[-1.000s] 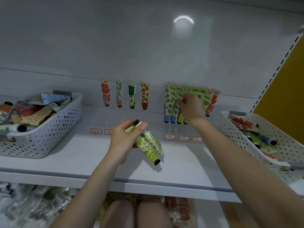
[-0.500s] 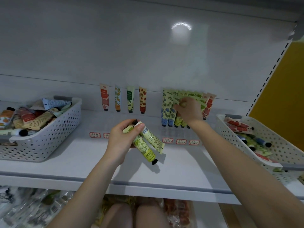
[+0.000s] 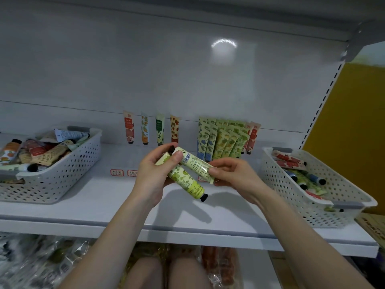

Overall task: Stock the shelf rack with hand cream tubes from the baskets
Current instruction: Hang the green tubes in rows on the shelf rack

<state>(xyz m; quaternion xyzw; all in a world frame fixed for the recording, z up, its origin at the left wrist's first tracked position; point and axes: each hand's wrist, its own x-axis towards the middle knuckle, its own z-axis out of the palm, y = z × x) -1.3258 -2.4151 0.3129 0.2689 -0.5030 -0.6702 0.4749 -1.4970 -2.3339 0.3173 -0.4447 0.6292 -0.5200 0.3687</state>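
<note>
Ahead of me a white back panel (image 3: pixel 145 69) catches a bright glare of light (image 3: pixel 224 43) high on the right. A slotted upright (image 3: pixel 325 101) edges it, with a yellow wall (image 3: pixel 354 113) beyond. Under the white shelf (image 3: pixel 104 205), wrapped packets (image 3: pixel 31 259) lie in shadow.

A mustard-yellow panel (image 3: pixel 343 122) fills the right side. At the lower right, the corner of a brown cardboard box (image 3: pixel 373 228) shows. Along the bottom lie crinkled clear plastic packets (image 3: pixel 41 259) at the left and orange-red packets (image 3: pixel 223 265) right of centre, both blurred. Small red-bordered labels (image 3: pixel 116 172) sit in a row mid-view; their print is unreadable.
</note>
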